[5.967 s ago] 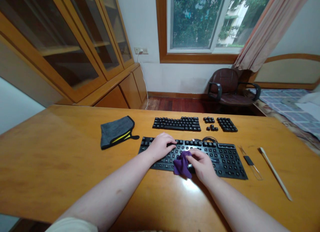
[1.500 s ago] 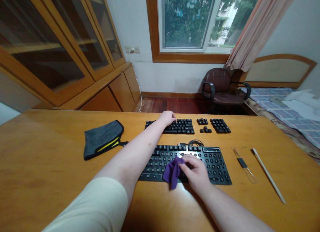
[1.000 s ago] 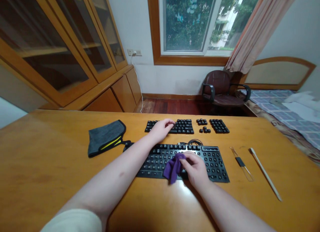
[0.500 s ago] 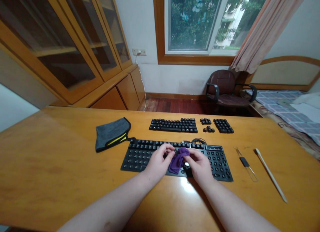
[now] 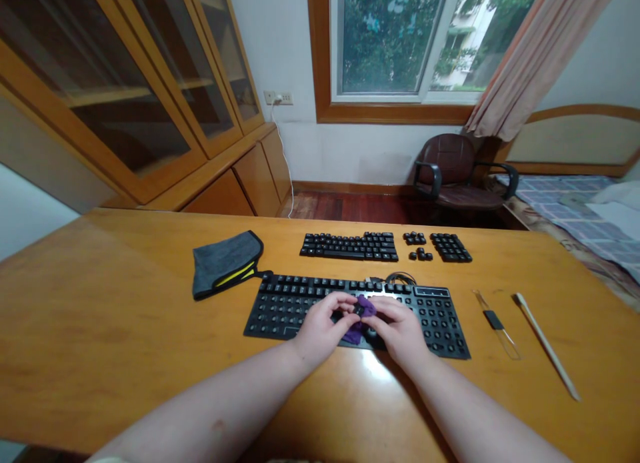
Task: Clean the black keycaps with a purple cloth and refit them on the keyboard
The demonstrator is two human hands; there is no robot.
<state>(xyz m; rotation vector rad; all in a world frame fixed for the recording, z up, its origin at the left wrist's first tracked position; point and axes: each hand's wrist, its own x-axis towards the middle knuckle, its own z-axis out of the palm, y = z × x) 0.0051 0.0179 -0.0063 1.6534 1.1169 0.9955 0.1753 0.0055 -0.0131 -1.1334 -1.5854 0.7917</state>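
Note:
A black keyboard base (image 5: 280,306) with its keycaps removed lies on the wooden table (image 5: 100,330). My two hands meet above its middle. My left hand (image 5: 320,326) is closed, pinching a small black keycap (image 5: 358,310). My right hand (image 5: 397,326) is closed on a purple cloth (image 5: 365,306), bunched against the keycap. Most of the cloth is hidden between my fingers. Behind the keyboard, the removed keycaps (image 5: 350,245) lie in keyboard layout, with a number-pad group (image 5: 450,247) to their right.
A grey pouch with a yellow stripe (image 5: 225,270) lies left of the keyboard. A wire keycap puller (image 5: 496,320) and a pale stick (image 5: 545,346) lie to the right. A brown armchair (image 5: 453,173) stands beyond the table, glass-door cabinets (image 5: 150,103) on the left.
My left hand reached to the laid-out keycaps, then came back to the purple cloth with a keycap. Both hands have now closed in around cloth and keycap, and the cloth is more bunched.

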